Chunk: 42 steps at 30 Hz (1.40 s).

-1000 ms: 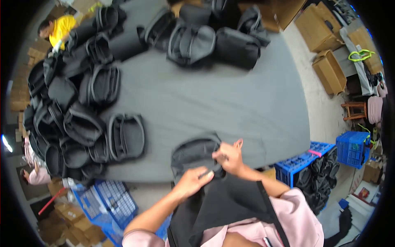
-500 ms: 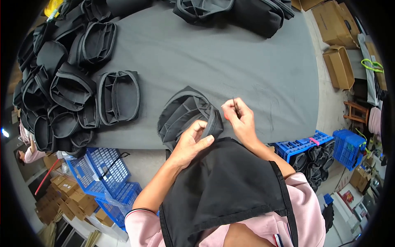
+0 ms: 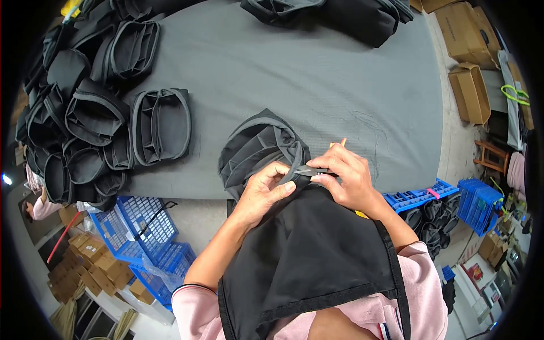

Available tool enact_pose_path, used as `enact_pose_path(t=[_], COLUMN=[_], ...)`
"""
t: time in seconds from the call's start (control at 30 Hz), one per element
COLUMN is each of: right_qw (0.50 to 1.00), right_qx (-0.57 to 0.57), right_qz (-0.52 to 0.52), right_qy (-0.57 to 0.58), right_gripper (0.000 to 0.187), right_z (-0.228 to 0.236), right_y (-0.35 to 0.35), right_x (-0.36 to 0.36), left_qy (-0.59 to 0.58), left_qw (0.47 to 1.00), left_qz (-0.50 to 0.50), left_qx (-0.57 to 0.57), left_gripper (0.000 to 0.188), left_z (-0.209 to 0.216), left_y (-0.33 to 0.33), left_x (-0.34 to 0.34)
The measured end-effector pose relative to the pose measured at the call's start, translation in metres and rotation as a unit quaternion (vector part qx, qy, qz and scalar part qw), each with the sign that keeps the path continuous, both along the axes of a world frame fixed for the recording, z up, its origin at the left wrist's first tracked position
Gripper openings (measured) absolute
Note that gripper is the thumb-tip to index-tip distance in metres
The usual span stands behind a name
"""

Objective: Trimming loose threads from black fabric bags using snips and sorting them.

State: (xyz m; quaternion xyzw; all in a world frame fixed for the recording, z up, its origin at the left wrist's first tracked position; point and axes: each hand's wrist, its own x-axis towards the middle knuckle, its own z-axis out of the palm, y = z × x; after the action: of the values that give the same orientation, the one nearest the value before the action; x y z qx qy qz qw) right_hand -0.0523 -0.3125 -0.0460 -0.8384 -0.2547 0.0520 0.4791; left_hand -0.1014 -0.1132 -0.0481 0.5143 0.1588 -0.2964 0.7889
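Observation:
A black fabric pouch (image 3: 246, 150) with inner dividers and a grey-bound rim stands at the table's near edge, its opening upward. My left hand (image 3: 263, 190) pinches the rim at its near right side, fingers inside and thumb outside. My right hand (image 3: 348, 173) is closed round small thread snips (image 3: 309, 170). Their pointed metal blades reach the rim right beside my left fingertips. Whether the blades have a thread between them is too small to see. Part of the snips is hidden in my palm.
Several similar black pouches (image 3: 161, 124) are heaped on the grey-covered table (image 3: 317, 79) at left; more black bags (image 3: 362, 22) lie at the far edge. Blue crates (image 3: 150, 221) stand below at left, another blue crate (image 3: 479, 204) at right. Cardboard boxes (image 3: 469, 93) are at far right.
My right hand has turned and come down to the pouch rim, bringing the snips' blades beside my left fingers. My left hand still grips the rim.

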Motion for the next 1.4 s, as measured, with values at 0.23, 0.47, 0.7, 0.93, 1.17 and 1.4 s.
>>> enact_pose_path(t=[0.23, 0.47, 0.7, 0.93, 1.17, 1.4], right_qw=[0.998, 0.835, 0.923, 0.917, 0.948, 0.98], right_qx=[0.044, 0.325, 0.212, 0.224, 0.161, 0.119], right_qz=[-0.031, 0.019, -0.076, -0.062, -0.049, -0.048], right_qy=[-0.039, 0.444, 0.312, 0.324, 0.271, 0.155], right_gripper=[0.02, 0.012, 0.016, 0.018, 0.02, 0.02], right_z=[0.003, 0.0, -0.003, -0.002, 0.007, 0.004], right_y=[0.002, 0.008, -0.002, 0.003, 0.006, 0.006], right_x=[-0.007, -0.013, -0.024, -0.017, -0.011, -0.01], left_qy=[-0.025, 0.03, 0.059, 0.08, 0.086, 0.078], left_qw=[1.0, 0.997, 0.995, 0.99, 0.989, 0.99], left_qz=[0.012, 0.025, 0.047, 0.067, 0.06, 0.052], left_qx=[-0.015, -0.073, -0.07, -0.094, -0.106, -0.105], left_gripper=[0.014, 0.029, 0.031, 0.034, 0.036, 0.037], left_z=[0.001, 0.012, 0.021, 0.021, 0.021, 0.02], left_y=[-0.001, 0.004, 0.001, 0.002, 0.004, 0.004], left_x=[-0.004, -0.005, -0.004, -0.005, -0.006, -0.007])
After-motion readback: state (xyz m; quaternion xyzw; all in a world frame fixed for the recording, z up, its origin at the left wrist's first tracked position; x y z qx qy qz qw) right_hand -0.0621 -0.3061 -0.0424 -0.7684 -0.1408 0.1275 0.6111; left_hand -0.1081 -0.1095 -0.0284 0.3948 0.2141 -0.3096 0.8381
